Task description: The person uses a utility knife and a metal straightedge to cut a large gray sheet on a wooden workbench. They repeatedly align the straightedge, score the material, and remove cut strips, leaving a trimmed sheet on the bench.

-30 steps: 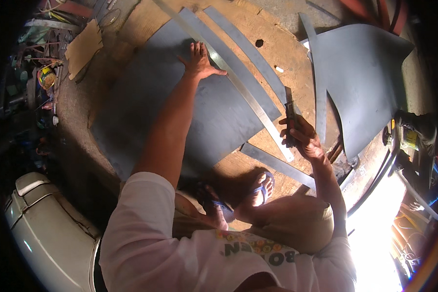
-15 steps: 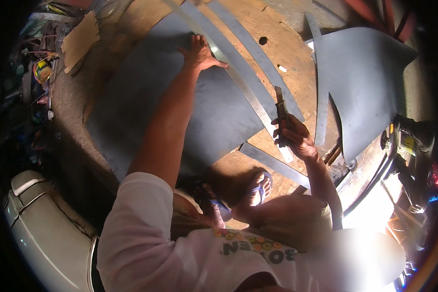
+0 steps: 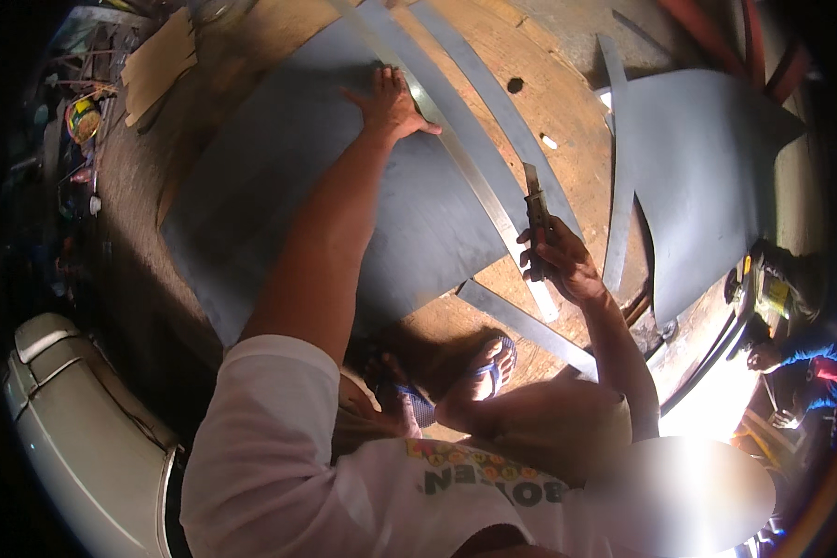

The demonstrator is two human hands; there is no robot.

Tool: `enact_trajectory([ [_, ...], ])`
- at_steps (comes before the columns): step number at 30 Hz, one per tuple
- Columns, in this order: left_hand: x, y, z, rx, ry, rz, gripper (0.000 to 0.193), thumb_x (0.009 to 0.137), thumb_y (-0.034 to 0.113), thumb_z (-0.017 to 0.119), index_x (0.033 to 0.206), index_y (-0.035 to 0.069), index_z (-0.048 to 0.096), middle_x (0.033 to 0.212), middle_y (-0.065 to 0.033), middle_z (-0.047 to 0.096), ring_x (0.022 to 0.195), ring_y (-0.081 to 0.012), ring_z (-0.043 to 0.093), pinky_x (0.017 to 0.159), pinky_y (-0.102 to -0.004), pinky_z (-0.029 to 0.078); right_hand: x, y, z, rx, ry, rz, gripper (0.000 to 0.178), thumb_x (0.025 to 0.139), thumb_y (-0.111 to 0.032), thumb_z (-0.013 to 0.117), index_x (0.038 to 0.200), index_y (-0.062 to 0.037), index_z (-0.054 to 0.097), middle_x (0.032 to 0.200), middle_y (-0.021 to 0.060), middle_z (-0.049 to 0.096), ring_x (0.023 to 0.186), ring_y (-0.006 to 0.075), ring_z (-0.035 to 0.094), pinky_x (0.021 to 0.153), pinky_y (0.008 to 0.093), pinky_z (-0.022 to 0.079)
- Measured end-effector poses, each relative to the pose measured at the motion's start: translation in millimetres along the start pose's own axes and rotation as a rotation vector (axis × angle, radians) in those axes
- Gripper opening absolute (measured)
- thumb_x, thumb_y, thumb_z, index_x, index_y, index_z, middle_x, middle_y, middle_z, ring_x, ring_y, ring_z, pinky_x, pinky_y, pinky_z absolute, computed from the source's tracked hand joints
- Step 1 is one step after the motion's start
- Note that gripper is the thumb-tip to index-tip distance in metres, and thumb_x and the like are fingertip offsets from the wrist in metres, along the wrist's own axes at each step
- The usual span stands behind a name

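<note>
A large dark grey sheet (image 3: pixel 279 177) lies flat on a wooden board (image 3: pixel 549 102). My left hand (image 3: pixel 391 102) presses flat on the sheet's far part, fingers spread, beside a long metal straightedge (image 3: pixel 465 177) laid along the sheet's right edge. My right hand (image 3: pixel 563 260) grips a utility knife (image 3: pixel 535 209), blade pointing away from me, next to the straightedge's near end. Narrow grey cut strips (image 3: pixel 493 102) lie to the right of the straightedge, and another strip (image 3: pixel 521 321) lies near my sandalled foot (image 3: pixel 479 377).
A second big grey sheet piece (image 3: pixel 707 177) lies at the right. Cardboard (image 3: pixel 158 60) and small clutter sit at the upper left. A pale rounded object (image 3: pixel 74 418) is at the lower left. Another person (image 3: pixel 800 358) crouches at the right edge.
My right hand has drawn the knife a little along the straightedge toward me and tilted it more upright. My left hand stays pressed on the sheet.
</note>
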State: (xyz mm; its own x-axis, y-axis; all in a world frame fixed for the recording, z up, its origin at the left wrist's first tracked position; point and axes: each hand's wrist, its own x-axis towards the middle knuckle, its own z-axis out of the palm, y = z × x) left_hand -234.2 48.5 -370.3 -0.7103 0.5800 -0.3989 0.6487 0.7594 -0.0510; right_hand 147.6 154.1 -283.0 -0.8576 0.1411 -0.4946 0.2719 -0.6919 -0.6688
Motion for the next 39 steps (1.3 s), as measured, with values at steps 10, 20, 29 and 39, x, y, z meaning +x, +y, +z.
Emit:
enact_trajectory([
  [10, -4, 5, -18, 0.019, -0.088, -0.013, 0.147, 0.063, 0.08, 0.08, 0.163, -0.003, 0.011, 0.171, -0.0157, 0.014, 0.16, -0.03, 0.01, 0.112, -0.0861, 0.01, 118, -91, 41, -0.675, -0.065, 0.067, 0.041, 0.106, -0.02, 0.058, 0.143, -0.008, 0.045, 0.104, 0.0038, 0.06, 0.08, 0.0121, 0.062, 0.062, 0.0288, 0.057],
  [20, -1, 7, -17, -0.09, -0.046, -0.026, 0.142, 0.062, 0.07, 0.087, 0.162, -0.003, 0.017, 0.171, -0.0141, 0.015, 0.159, -0.0272, 0.013, 0.111, -0.0855, 0.019, 401, -83, 90, -1.501, 0.063, -0.477, 0.039, 0.103, -0.018, 0.055, 0.139, -0.0038, 0.047, 0.102, 0.0283, 0.068, 0.09, 0.0342, 0.071, 0.062, 0.0484, 0.056],
  [29, 2, 9, -11, -0.139, -0.011, -0.034, 0.141, 0.061, 0.066, 0.089, 0.162, -0.002, 0.019, 0.171, -0.0134, 0.018, 0.159, -0.0264, 0.015, 0.109, -0.0826, 0.028, 486, -86, 115, -1.714, 0.159, -0.408, 0.046, 0.087, -0.012, 0.057, 0.127, 0.0107, 0.051, 0.121, 0.0379, 0.065, 0.119, 0.0504, 0.064, 0.101, 0.0537, 0.052],
  [39, 3, 9, -15, -0.115, -0.033, -0.026, 0.14, 0.062, 0.068, 0.088, 0.163, 0.001, 0.017, 0.172, -0.0135, 0.015, 0.16, -0.0267, 0.014, 0.109, -0.0803, 0.031, 542, -64, 82, -2.05, 0.198, -0.56, 0.027, 0.089, -0.014, 0.06, 0.101, 0.0071, 0.073, 0.11, 0.0324, 0.064, 0.099, 0.0443, 0.071, 0.093, 0.0486, 0.058],
])
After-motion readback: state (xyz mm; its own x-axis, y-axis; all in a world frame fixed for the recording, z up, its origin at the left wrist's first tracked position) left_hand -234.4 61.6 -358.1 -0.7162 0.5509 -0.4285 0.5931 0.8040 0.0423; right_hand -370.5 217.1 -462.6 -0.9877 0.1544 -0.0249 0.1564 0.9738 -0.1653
